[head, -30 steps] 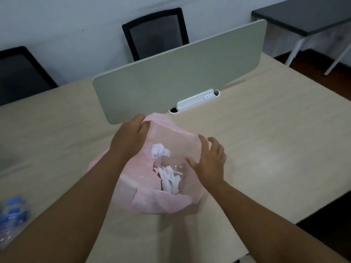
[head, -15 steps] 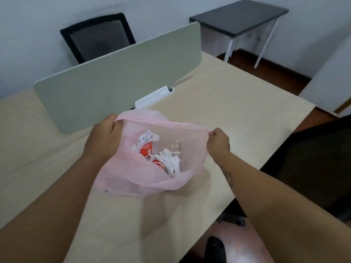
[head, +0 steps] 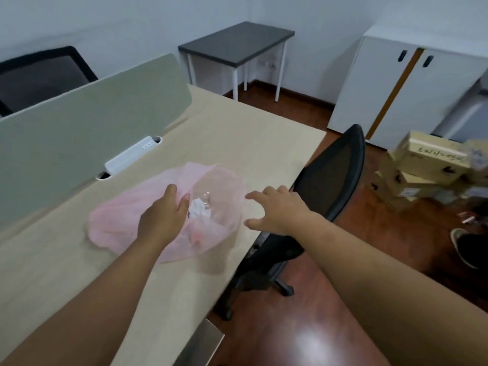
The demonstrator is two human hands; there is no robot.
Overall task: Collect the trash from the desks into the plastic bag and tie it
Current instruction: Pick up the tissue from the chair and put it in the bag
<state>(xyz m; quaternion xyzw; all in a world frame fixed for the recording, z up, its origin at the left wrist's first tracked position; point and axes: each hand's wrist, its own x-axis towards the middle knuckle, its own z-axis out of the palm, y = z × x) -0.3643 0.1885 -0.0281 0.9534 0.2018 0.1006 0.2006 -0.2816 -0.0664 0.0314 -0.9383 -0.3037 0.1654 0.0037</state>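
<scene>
Pink plastic bag [head: 118, 225] is slumped on the desk [head: 237, 133]. Left hand [head: 163, 220] is laid slack, seemingly touching its mouth; right hand [head: 280, 210] is spread empty at three o'clock.

one pink bag [head: 118, 220], two hands [head: 161, 220] [head: 280, 210], two black chairs [head: 39, 75] [head: 335, 175], one desk [head: 237, 133], one side table [head: 237, 40], one cabinet [head: 383, 88]

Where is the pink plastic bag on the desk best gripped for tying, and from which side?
Pinch the rim of the pink plastic bag at opposite edges of its mouth, from above: left hand at the left edge, right hand at the right. The mouth gapes upward over crumpled white paper, so the rim probably gathers easily.
</scene>
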